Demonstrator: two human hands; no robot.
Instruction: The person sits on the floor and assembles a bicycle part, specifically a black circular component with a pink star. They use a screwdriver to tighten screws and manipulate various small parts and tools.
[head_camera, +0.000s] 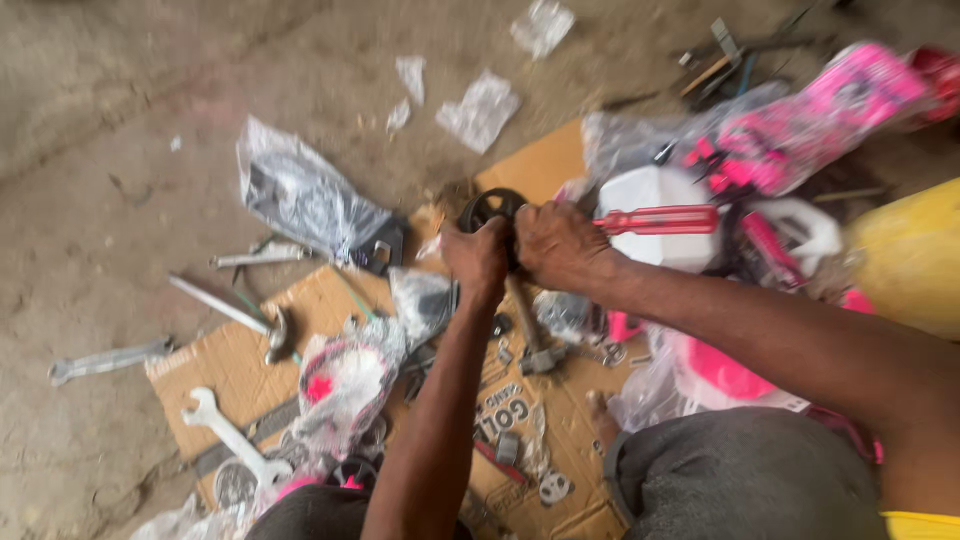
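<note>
Both hands meet over a sheet of brown cardboard (240, 365) on the ground. My left hand (478, 258) is closed on a small black wheel (488, 209). My right hand (558, 246) grips a screwdriver with a red translucent handle (660, 220), whose handle sticks out to the right. The screwdriver's tip is hidden behind my hands. Below the hands a hammer (530, 335) lies on the cardboard among small metal parts.
Several wrenches lie left: one white (225, 435), one grey (105, 360), one long (235, 315). Plastic bags (305, 200), a wrapped wheel (340, 385), pink and white toy parts (790, 130), a yellow container (905, 255) and my knees (740, 480) crowd the space.
</note>
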